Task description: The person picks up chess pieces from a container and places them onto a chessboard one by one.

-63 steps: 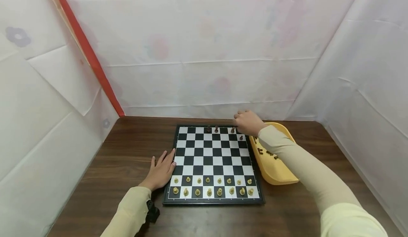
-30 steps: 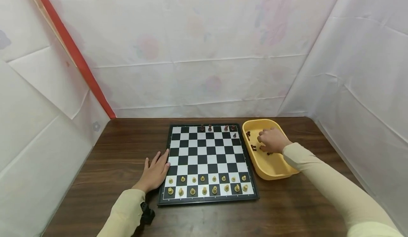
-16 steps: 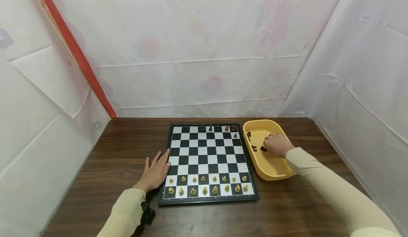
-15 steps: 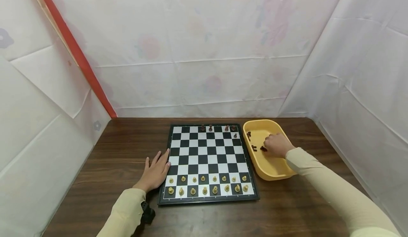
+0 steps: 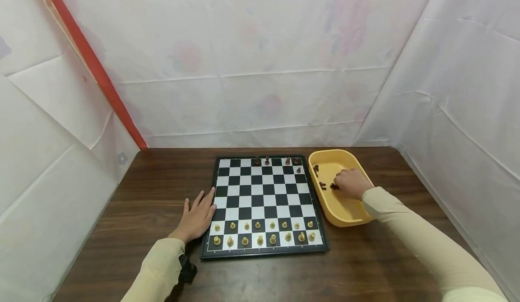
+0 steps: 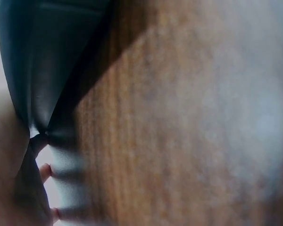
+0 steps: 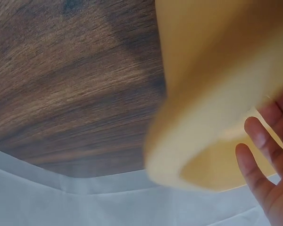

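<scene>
Near edge of the worktop [image 5: 365, 266]: chessboard [image 5: 263, 202] lies flat, centred, its near side towards the person; two near rows filled with light pieces [image 5: 260, 239], all upright; left hand [image 5: 197, 216] rests palm-down on the worktop at the board's left side, fingers [image 5: 206, 198] straight and slightly spread, tips touching the board's edge, holding nothing; left wrist view blurred, shows only wood grain and the board's dark edge.

Right of the board, just beside it: yellow tray [image 5: 349, 218], towards the worktop's right edge; right hand [image 5: 351, 182] inside it, fingers curled down over a dark piece [image 5: 334, 186] on the tray floor; cannot tell whether the piece is pinched or only touched; two more dark pieces [image 5: 321, 185] lie loose in the tray.

Far side of the board: five dark pieces on the board [image 5: 266, 160] stand upright, most in the last row.
</scene>
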